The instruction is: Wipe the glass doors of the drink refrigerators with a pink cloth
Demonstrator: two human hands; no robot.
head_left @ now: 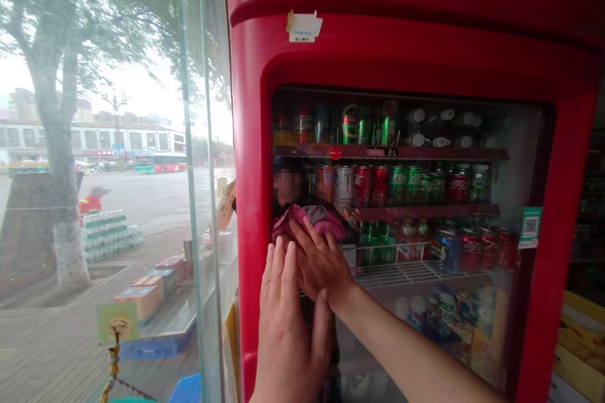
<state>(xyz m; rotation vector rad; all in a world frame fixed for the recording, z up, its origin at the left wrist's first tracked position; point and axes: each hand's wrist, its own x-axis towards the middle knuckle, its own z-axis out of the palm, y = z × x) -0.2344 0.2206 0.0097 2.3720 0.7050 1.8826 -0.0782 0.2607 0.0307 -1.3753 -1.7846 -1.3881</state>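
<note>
My right hand (320, 259) presses a pink-purple cloth (312, 219) flat against the glass door (491, 277) of a red drinks fridge (250, 138), near the door's left edge. Its fingers are spread over the cloth. Just below and left of it, my left hand (288, 321) lies flat on the glass with fingers straight and together, holding nothing. Behind the glass, shelves carry several red, green and silver cans (401, 184) and bottles.
A tall glass pane (193, 157) stands left of the fridge, with cartons (146, 293) and a blue crate (186, 389) beside it. Outside are a tree (61, 157), stacked bottle packs (106, 236), a street and a bus. Yellow boxes (581, 334) sit at the right.
</note>
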